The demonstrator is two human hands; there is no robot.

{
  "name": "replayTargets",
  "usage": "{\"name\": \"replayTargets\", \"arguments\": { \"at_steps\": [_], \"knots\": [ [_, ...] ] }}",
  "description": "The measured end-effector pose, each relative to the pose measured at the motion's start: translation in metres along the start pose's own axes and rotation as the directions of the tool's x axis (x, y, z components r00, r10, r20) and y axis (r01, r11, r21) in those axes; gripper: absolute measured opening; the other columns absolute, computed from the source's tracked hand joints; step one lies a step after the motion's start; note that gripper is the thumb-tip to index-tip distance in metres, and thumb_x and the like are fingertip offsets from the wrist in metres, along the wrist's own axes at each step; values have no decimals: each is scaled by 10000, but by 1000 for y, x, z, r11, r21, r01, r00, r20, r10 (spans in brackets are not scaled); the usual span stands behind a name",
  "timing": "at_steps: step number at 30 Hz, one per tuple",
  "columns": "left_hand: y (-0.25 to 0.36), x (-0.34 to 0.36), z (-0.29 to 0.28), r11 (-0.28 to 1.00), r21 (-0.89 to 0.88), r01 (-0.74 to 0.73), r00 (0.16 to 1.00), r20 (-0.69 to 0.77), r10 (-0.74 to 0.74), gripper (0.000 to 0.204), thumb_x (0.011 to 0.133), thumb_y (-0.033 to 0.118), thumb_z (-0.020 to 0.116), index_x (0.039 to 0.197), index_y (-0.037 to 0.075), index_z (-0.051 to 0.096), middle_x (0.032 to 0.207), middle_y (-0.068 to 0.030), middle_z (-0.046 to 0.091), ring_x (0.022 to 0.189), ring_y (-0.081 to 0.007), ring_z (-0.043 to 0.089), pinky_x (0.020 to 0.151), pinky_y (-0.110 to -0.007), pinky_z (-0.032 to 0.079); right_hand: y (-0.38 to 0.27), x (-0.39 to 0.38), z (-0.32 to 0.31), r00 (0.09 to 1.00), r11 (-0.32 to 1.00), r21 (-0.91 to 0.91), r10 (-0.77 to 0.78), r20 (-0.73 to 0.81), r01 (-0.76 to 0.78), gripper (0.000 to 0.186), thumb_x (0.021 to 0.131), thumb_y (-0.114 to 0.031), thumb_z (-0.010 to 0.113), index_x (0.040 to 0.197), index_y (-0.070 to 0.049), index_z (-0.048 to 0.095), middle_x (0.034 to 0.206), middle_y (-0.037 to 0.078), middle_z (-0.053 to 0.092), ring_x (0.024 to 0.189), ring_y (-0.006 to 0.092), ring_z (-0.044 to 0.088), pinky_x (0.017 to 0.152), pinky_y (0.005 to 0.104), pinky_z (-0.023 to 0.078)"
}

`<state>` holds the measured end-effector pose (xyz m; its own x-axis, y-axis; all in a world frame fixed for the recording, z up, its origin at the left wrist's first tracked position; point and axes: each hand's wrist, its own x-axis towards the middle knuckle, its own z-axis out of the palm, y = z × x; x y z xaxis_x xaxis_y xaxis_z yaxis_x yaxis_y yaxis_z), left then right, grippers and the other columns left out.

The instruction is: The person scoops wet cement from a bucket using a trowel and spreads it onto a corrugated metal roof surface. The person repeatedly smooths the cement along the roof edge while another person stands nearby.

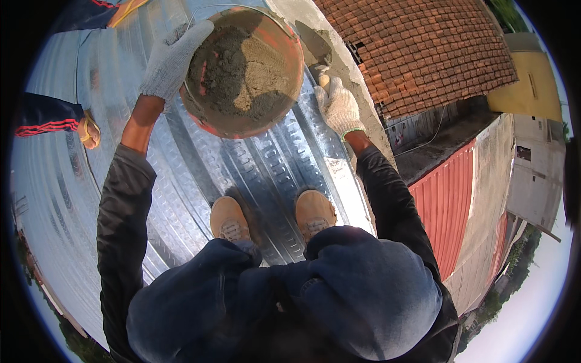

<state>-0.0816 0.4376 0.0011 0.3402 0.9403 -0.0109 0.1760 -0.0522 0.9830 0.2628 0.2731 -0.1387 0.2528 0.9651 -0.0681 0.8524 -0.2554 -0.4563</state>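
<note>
A reddish bucket of wet grey mortar stands at the top middle, its open mouth tilted toward me. My left hand, in a white knit glove, is closed on the left side of the bucket's rim, near the thin wire handle. To the right of the bucket, my right hand, gloved as well, is wrapped round the handle of a trowel. The trowel's blade points away from me and lies over the mortar-smeared top of the wall edge.
Ribbed, shiny metal sheeting lies under my shoes. Another person's sandalled foot is at the left, with another at the top left. Beyond the wall edge are a tiled roof, a drop and a red corrugated roof.
</note>
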Motion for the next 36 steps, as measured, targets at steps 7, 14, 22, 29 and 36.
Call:
{"name": "replayTargets", "arguments": {
  "at_steps": [7, 14, 22, 29, 36],
  "knots": [
    [16, -16, 5, 998, 16, 61, 998, -1, -61, 413, 1053, 419, 748, 1237, 51, 781, 1047, -4, 758, 944, -88, 690, 864, -277, 559, -9, 8, 1, 1000, 1000, -22, 5, 4, -5, 425, 1080, -366, 642, 1268, 4, 551, 947, 313, 742, 944, 520, 732, 805, 587, 584],
    [18, -17, 3, 998, 42, 38, 999, 7, -38, 403, 1063, 416, 736, 1250, 61, 780, 1061, 1, 755, 954, -89, 688, 873, -286, 557, -11, 4, 0, 988, 996, 70, -41, -147, 51, 438, 1096, -419, 624, 1202, -1, 548, 907, 327, 722, 912, 540, 717, 773, 594, 567],
    [13, -17, 1, 999, 14, 37, 999, -16, -37, 373, 1068, 374, 735, 1255, 54, 777, 1098, -9, 760, 979, -97, 694, 881, -287, 564, -13, 1, 0, 986, 991, 129, -23, -163, 45, 413, 1082, -390, 638, 1170, 3, 546, 931, 338, 731, 908, 541, 726, 789, 595, 580],
    [13, -14, 6, 999, -32, 34, 999, -10, -34, 387, 1052, 397, 755, 1232, 57, 789, 1087, -8, 757, 979, -97, 688, 887, -290, 556, 4, 2, 9, 989, 995, 94, -25, -142, 39, 464, 1092, -414, 636, 1245, 18, 569, 901, 341, 721, 894, 535, 721, 762, 589, 566],
    [11, -14, 6, 1000, 14, 13, 1000, -25, -12, 395, 1050, 402, 757, 1236, 55, 786, 1077, -8, 759, 965, -96, 693, 882, -287, 559, 1, 4, 0, 995, 998, 63, -24, -101, 31, 431, 1079, -401, 630, 1154, 16, 548, 900, 330, 732, 913, 530, 733, 805, 595, 582]
  ]
}}
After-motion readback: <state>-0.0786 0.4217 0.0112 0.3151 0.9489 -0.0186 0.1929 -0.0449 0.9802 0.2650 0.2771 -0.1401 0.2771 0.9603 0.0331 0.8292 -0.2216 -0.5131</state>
